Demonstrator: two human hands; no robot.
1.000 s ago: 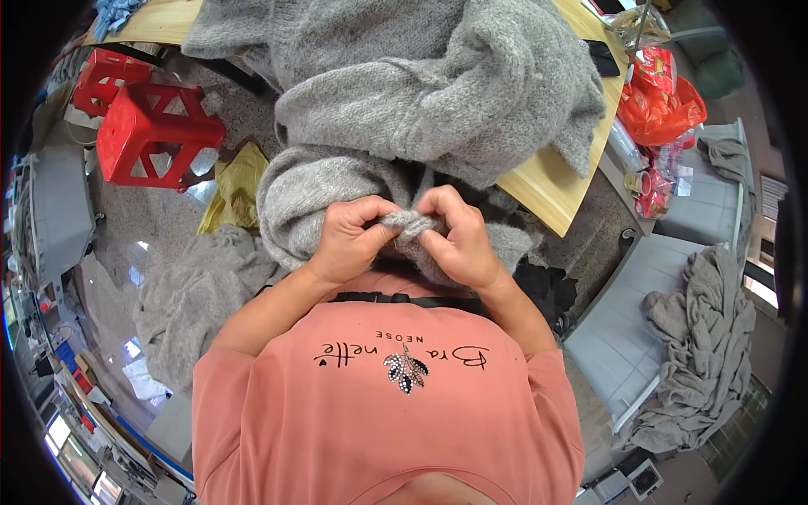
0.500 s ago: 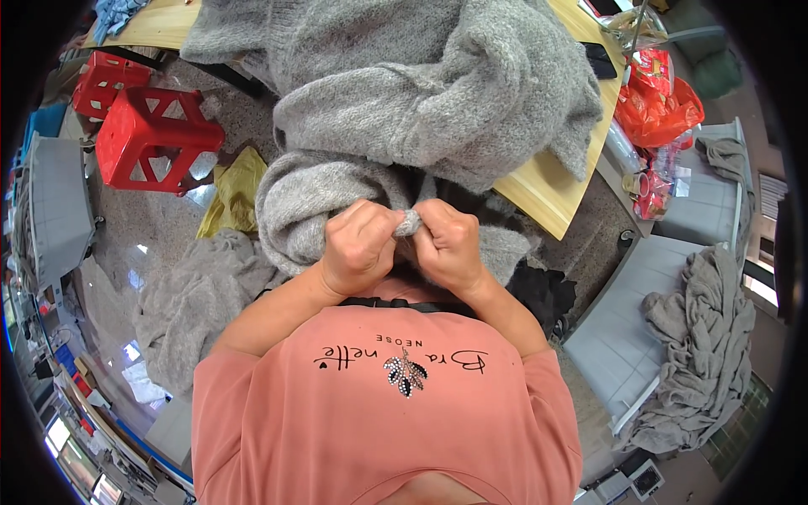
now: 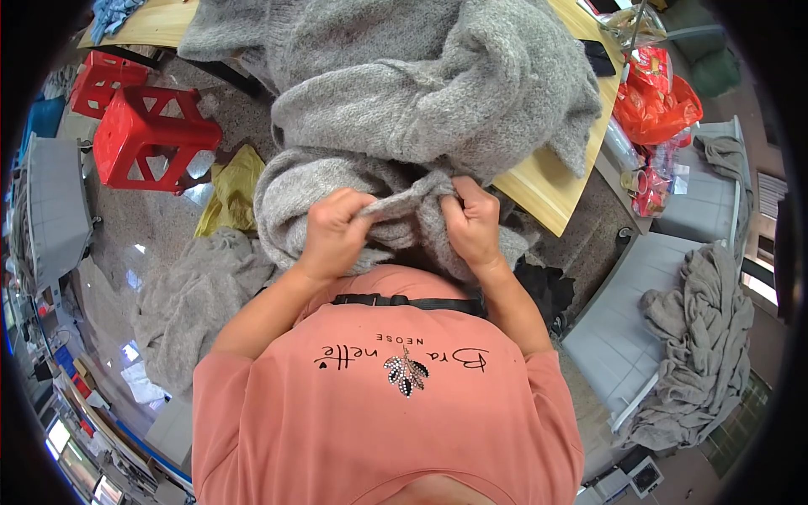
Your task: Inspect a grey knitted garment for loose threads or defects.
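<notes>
A grey knitted garment (image 3: 324, 181) hangs from the table's near edge down over my lap. My left hand (image 3: 338, 231) is closed on a strip of its edge, and my right hand (image 3: 473, 220) grips the same strip farther right. Between the two fists the edge is drawn out in a slanting band, higher at the right. More of the fluffy grey knit (image 3: 404, 93) lies heaped on the table just beyond both hands. The fingertips are tucked into the fabric and partly hidden.
Beyond me is a wooden table (image 3: 539, 202) with a black phone (image 3: 598, 59). Red plastic stools (image 3: 151, 139) and a yellow bag (image 3: 231, 189) are at the left, near a grey knit pile (image 3: 198, 295). At the right are a red bag (image 3: 661, 109) and a grey bin (image 3: 619, 311) with knitwear (image 3: 703, 337).
My hands have moved apart from close together, the right one outward and slightly up, the left a little leftward. A band of knit edge now stretches between them.
</notes>
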